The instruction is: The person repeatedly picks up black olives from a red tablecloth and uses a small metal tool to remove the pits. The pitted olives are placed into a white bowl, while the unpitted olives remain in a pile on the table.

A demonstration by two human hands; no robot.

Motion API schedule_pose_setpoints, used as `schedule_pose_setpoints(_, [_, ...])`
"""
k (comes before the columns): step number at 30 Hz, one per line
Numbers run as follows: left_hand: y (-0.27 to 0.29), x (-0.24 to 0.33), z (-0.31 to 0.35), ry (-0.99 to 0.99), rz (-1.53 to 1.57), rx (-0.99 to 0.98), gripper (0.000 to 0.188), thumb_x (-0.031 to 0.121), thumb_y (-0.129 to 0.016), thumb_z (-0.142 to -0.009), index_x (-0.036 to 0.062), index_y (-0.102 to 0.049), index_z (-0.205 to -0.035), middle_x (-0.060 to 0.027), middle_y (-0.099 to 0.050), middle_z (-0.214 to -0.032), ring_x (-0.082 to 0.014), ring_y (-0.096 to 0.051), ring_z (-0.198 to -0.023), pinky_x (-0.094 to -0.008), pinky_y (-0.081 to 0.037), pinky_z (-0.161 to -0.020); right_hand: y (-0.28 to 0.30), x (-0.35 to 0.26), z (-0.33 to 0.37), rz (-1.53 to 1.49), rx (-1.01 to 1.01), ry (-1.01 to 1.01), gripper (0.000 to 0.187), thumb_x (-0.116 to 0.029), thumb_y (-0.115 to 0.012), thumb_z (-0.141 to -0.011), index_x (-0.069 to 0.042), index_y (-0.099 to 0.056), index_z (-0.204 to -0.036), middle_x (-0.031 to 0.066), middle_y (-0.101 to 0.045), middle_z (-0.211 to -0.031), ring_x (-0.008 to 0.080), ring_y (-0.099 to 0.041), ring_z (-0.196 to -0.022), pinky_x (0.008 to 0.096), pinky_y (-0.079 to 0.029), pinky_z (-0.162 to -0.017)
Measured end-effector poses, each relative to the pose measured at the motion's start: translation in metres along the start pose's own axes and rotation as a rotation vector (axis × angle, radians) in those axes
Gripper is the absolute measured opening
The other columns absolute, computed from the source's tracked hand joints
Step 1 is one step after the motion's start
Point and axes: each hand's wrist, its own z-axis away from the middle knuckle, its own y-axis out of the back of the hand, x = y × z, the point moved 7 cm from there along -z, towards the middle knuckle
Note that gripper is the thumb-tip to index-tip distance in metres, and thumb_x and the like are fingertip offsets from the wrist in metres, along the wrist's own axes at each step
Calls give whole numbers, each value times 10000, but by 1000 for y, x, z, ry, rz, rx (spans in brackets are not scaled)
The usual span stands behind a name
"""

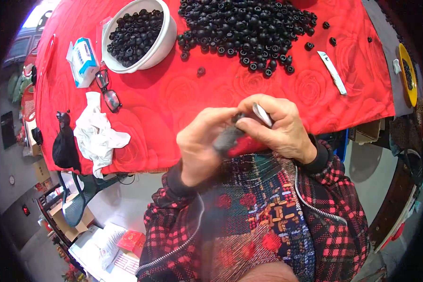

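The right hand [281,126] pinches a silvery tool [262,115], seemingly to steady it beside the small black part [238,116] between both hands; the left hand [197,137] curls there too, its grip too blurred for me to tell; the pile of black parts [244,33] lies ahead, presumably for easy reach.

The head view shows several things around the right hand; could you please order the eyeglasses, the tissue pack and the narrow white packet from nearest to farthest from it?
From the right hand:
1. Narrow white packet: ahead and to the right.
2. Black-framed eyeglasses: over on the left side.
3. Blue-and-white tissue pack: farther left, just past the eyeglasses.
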Motion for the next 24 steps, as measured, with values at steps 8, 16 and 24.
schedule_pose_setpoints(8, [-15, -30, 23, 841, 567, -305, 141, 83, -552, -905, -12, -635, -968, -38, -627, -754, -90, -566, -515, -199, -437, -444, -8, -21, 6, 292, -317, 486, 301, -60, -731, -699, -24, -619, -977, 112, -612, -760, 299, -633, -687, 365, -492, -594])
schedule_pose_setpoints(16, [-23, -25, 22, 823, 439, -328, 188, 136, -526, -939, -18, -621, -991, -42, -624, -755, -83, -573, -544, -202, -452, -457, -4, -30, 7, 320, -245, 492, 279, -50, -727, -702, -30, -630, -964, 108, -602, -747, 281, -615, -642, 367, -479, -567])
schedule_pose_setpoints(24, [-26, -12, 16, 614, 664, -136, 313, 181, -579, -916, -31, -582, -1146, -138, -686, -876, -138, -602, -539, -248, -471, -442, -4, -43, 24, 490, 32, 876, 370, -4, -772, -681, 26, -648, -1028, 52, -560, -616, 166, -501, -466, 310, -352, -438])
